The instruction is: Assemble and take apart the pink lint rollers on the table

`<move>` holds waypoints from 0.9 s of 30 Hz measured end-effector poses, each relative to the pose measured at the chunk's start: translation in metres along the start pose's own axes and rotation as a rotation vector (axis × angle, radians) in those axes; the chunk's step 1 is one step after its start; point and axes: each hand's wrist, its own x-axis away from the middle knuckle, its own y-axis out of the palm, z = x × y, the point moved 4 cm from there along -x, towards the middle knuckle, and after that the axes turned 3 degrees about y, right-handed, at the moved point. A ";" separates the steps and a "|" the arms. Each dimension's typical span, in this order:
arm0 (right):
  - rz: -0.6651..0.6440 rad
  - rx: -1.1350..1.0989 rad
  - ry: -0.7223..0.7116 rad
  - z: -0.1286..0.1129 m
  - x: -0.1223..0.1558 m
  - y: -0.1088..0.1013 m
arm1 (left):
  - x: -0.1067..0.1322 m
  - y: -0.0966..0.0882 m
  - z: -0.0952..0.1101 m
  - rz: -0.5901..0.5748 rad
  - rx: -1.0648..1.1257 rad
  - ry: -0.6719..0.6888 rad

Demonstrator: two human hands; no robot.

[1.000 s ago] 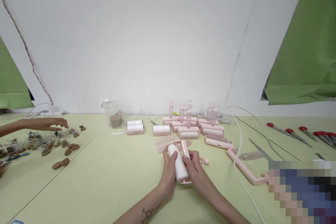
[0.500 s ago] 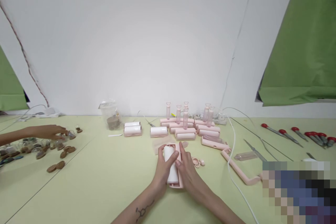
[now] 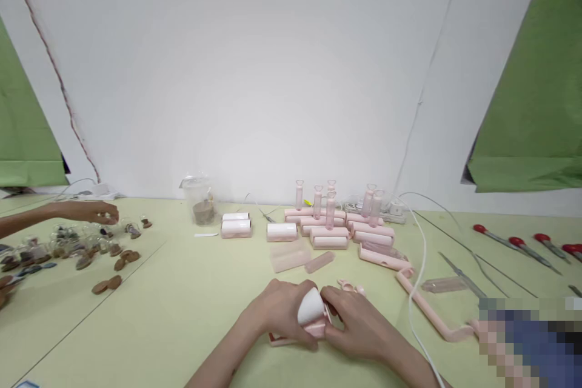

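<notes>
Both of my hands are closed around a white lint roll in a pink roller frame [image 3: 311, 311], low over the pale green table [image 3: 191, 309]. My left hand [image 3: 277, 314] wraps the roll from the left and my right hand [image 3: 359, 322] grips the pink frame from the right. Just beyond my hands lie small pink caps [image 3: 349, 285], a clear pink cover [image 3: 290, 256] and a pink tube [image 3: 319, 262].
Several finished pink rollers [image 3: 328, 224] and white rolls [image 3: 235, 225] stand at the back, beside a plastic jar [image 3: 202, 201]. A pink handle [image 3: 427, 310], a white cable [image 3: 418, 279] and red-handled tools [image 3: 518, 242] lie right. Another person's hand [image 3: 88, 212] works among small jars and corks [image 3: 107, 284] at the left.
My hands have drawn the roller nearer to me and tipped it, so its white end now faces up. The other person's hand stays over the jars.
</notes>
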 end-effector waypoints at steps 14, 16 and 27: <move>-0.141 -0.177 -0.024 -0.002 0.007 0.010 | -0.001 0.001 0.003 -0.126 -0.064 0.117; -0.144 -0.231 -0.040 -0.002 0.008 0.008 | -0.001 0.002 0.004 -0.124 -0.059 0.120; 0.003 -0.734 0.160 0.019 0.000 -0.004 | -0.007 -0.001 -0.002 0.135 0.345 0.023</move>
